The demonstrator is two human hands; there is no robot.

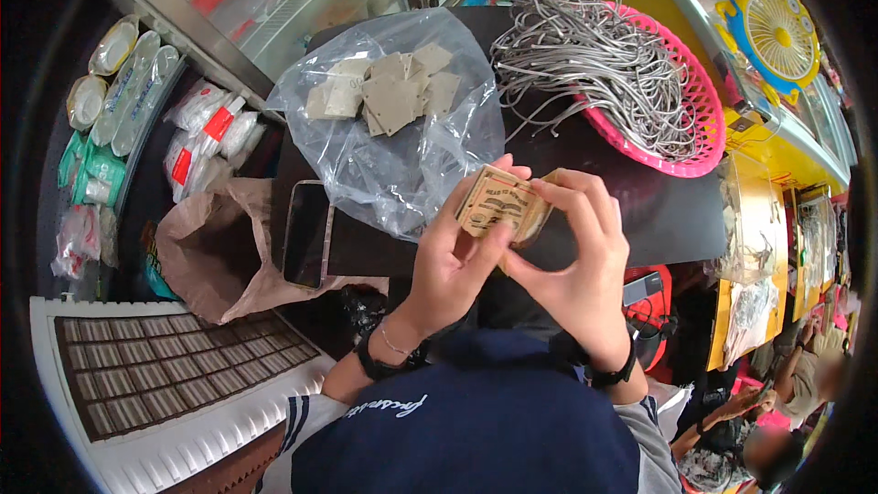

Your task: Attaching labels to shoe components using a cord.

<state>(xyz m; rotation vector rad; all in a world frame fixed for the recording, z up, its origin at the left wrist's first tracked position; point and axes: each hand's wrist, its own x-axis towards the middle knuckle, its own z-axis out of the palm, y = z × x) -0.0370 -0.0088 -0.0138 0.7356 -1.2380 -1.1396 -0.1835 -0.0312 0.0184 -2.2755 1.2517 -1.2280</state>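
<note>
Between my two hands, in front of my chest, is a small stack of square tan cards (494, 204) with dark print on the top one. My left hand (450, 261) holds the stack from its left side, thumb across the printed face. On the other side, the fingertips of my right hand (585, 252) close on the stack's right edge. Beyond them, a clear plastic bag (439, 187) lies on the dark table (668, 220), with a loose pile of similar greyish-tan square cards (393, 91) on or in it; which, I cannot tell.
At the far right a pink basket (709, 142) overflows with silver-grey cords (594, 64). A phone (308, 233) lies at the table's left, beside an open brown bag (219, 252). A yellow fan (777, 37) stands farther right. Other people (732, 412) are at the lower right.
</note>
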